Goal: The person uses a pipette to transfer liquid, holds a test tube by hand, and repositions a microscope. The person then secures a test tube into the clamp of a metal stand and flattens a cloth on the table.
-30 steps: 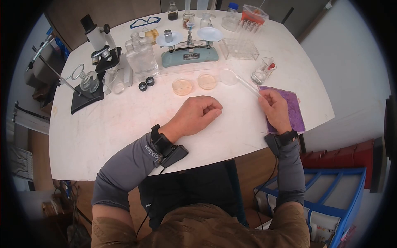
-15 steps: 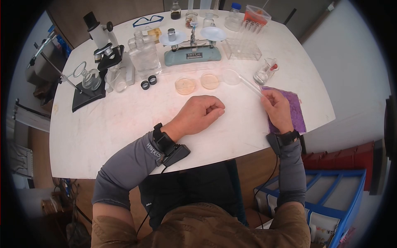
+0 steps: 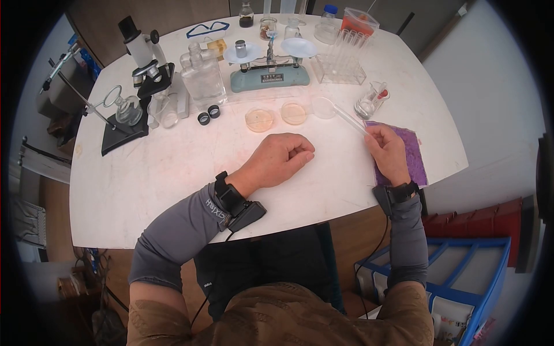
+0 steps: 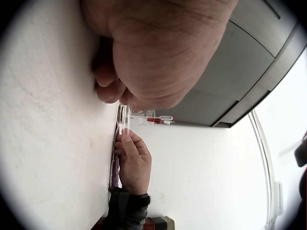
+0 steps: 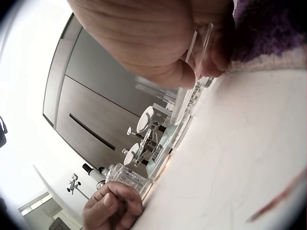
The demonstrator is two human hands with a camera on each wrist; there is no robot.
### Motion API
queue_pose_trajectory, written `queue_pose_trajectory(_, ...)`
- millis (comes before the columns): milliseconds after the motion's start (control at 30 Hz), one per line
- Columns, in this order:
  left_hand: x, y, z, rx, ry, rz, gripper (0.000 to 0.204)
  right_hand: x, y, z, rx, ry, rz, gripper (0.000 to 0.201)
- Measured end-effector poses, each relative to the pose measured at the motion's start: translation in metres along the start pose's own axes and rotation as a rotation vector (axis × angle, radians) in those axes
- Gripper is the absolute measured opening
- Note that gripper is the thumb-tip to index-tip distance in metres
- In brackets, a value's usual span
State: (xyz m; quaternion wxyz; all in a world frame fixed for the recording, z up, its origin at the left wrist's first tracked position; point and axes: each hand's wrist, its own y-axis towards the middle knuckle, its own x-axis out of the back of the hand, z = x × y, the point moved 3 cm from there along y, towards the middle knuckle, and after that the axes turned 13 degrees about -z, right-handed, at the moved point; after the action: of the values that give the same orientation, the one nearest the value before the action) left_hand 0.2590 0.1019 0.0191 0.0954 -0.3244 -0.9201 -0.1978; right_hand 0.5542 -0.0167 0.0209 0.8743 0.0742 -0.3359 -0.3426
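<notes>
My right hand (image 3: 386,153) pinches the clear handle of a magnifying glass (image 3: 323,107) between thumb and fingers, above a purple cloth pad (image 3: 412,153). Its round lens lies out to the left, beside two petri dishes with pale amber contents, one nearer the middle (image 3: 293,113) and one further left (image 3: 259,120). In the right wrist view the clear handle (image 5: 207,40) runs between the fingers. My left hand (image 3: 280,158) rests on the white table in front of the dishes, fingers loosely curled, holding nothing. Part of its fingers is hidden beneath it.
A balance (image 3: 270,78) stands behind the dishes. To its left are a clear bottle (image 3: 202,81), a microscope (image 3: 141,55) and a ring stand (image 3: 124,135); two black eyepieces (image 3: 209,114) lie nearby. On the right are a test tube rack (image 3: 340,72) and a small beaker (image 3: 369,104).
The head view has shifted slightly, so the table things appear a little further right. Both hands keep their places and the right one still holds the magnifying glass.
</notes>
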Motion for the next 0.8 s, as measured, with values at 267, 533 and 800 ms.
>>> queue_pose_trajectory(267,0.0004,0.0001,0.002,0.032,0.011,0.037,0.018,-0.0001,0.0001,0.0006,0.016,-0.003,-0.005,0.023)
queue_pose_trajectory(533,-0.0004,-0.0002,0.0033,0.032,-0.006,0.038,0.018,-0.0005,0.0004,-0.0008,0.016,0.005,-0.009,0.023)
queue_pose_trajectory(800,-0.001,0.0,0.0039,0.039,-0.006,0.037,0.017,-0.001,0.0009,0.0028,-0.033,0.089,-0.014,0.024)
